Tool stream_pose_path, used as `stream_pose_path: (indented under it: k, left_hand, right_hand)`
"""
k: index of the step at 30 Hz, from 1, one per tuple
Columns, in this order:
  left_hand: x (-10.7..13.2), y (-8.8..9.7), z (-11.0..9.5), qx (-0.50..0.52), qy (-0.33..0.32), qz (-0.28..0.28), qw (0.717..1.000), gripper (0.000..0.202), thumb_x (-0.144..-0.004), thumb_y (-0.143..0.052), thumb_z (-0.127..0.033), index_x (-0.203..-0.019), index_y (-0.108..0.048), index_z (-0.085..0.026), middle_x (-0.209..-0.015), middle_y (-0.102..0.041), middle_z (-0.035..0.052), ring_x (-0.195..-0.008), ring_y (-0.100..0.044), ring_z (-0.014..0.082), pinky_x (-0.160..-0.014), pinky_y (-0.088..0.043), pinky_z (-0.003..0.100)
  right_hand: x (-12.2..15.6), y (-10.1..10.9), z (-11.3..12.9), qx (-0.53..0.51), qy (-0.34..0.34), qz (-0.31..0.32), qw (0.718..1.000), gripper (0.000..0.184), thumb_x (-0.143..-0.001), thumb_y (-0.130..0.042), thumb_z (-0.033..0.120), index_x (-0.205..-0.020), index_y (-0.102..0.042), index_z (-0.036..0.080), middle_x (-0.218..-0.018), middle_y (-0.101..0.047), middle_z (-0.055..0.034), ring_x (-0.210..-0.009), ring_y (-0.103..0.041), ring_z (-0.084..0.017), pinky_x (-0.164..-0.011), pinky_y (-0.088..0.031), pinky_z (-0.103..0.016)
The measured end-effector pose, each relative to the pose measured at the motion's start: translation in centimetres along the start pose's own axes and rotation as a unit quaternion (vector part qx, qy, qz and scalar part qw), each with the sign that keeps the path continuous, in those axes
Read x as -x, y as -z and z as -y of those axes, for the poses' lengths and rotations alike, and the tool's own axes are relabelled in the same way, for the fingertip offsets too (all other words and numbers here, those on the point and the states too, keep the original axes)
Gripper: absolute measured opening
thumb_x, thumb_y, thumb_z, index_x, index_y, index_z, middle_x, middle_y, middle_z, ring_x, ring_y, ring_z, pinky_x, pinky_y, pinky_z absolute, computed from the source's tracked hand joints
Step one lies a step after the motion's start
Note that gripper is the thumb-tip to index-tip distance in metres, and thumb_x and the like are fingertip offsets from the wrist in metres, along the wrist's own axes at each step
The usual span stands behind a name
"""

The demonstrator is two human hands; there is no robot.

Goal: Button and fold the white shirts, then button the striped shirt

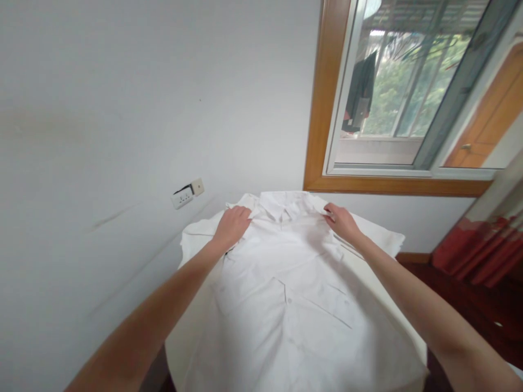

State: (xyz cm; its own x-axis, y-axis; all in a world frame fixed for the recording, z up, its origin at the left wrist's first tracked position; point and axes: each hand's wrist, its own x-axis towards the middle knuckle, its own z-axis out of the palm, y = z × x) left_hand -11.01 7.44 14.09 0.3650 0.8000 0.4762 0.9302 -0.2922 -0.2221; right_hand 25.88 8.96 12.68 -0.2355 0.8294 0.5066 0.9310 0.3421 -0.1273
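Observation:
A white button-up shirt [281, 272] lies spread front side up, its collar [281, 204] at the far end near the wall. My left hand [233, 223] grips the cloth at the shirt's left shoulder, fingers bent over the fabric. At the opposite shoulder my right hand [340, 219] pinches the fabric between thumb and fingers. Both arms reach forward along the shirt's sides. Under the shirt is a pale, cream-coloured surface [190, 326], mostly covered by it. Sleeves stick out to either side beyond my hands.
A white wall [143, 109] stands right behind the surface, with a power socket [182, 197] on it. To the right is a wood-framed window [322, 109]. A red and white curtain [478, 250] hangs over the dark red floor [425, 277].

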Motion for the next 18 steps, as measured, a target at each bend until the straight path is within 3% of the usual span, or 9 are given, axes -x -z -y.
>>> stream_pose_path:
  k: [5, 8, 11, 15, 18]
  left_hand:
    - [11.1, -1.8, -0.4, 0.092, -0.11, 0.063, 0.988, 0.016, -0.088, -0.046, -0.019, -0.095, -0.06, -0.02, -0.1, -0.062, 0.0075, -0.096, -0.054, 0.0226, -0.087, -0.042, 0.038]
    - [15.9, -3.1, -1.3, 0.136, -0.15, 0.055, 0.978, 0.02, -0.085, -0.045, -0.011, -0.095, -0.06, -0.02, -0.108, -0.063, 0.0062, -0.106, -0.054, 0.0204, -0.096, -0.042, 0.036]
    - [17.7, -3.9, -1.2, 0.145, -0.135, 0.021, 0.98, 0.026, -0.084, -0.044, -0.01, -0.103, -0.061, -0.02, -0.123, -0.06, 0.007, -0.118, -0.05, 0.0202, -0.103, -0.04, 0.036]
    - [17.4, -4.1, 0.0, 0.13, -0.138, 0.011, 0.982, 0.046, -0.082, -0.044, -0.008, -0.125, -0.055, -0.021, -0.14, -0.05, 0.0061, -0.131, -0.042, 0.0207, -0.111, -0.035, 0.039]
    - [17.3, -4.2, 0.9, 0.124, -0.137, 0.03, 0.982, 0.049, -0.082, -0.043, -0.007, -0.127, -0.055, -0.022, -0.141, -0.05, 0.0052, -0.131, -0.043, 0.0204, -0.11, -0.037, 0.04]
  right_hand:
    - [10.1, -0.8, 0.2, -0.035, 0.127, 0.135, 0.982, 0.023, -0.077, -0.05, 0.014, -0.095, -0.062, 0.02, -0.097, -0.068, -0.0067, -0.096, -0.059, -0.021, -0.088, -0.037, -0.032]
    - [14.3, -1.8, 0.8, -0.042, 0.151, 0.18, 0.971, 0.029, -0.073, -0.051, 0.01, -0.097, -0.063, 0.02, -0.102, -0.067, -0.008, -0.1, -0.058, -0.022, -0.092, -0.037, -0.035]
    - [15.9, -2.4, 1.1, -0.04, 0.133, 0.166, 0.976, 0.039, -0.072, -0.052, 0.009, -0.108, -0.063, 0.018, -0.112, -0.065, -0.0109, -0.106, -0.055, -0.024, -0.094, -0.038, -0.039]
    - [15.6, -2.6, 0.8, -0.041, 0.156, 0.17, 0.972, 0.046, -0.076, -0.054, 0.011, -0.12, -0.062, 0.022, -0.123, -0.063, -0.0096, -0.113, -0.054, -0.025, -0.097, -0.037, -0.042]
    - [15.3, -2.7, 0.2, -0.056, 0.168, 0.184, 0.967, 0.041, -0.082, -0.052, 0.014, -0.119, -0.064, 0.025, -0.125, -0.063, -0.0074, -0.118, -0.054, -0.024, -0.098, -0.038, -0.042]
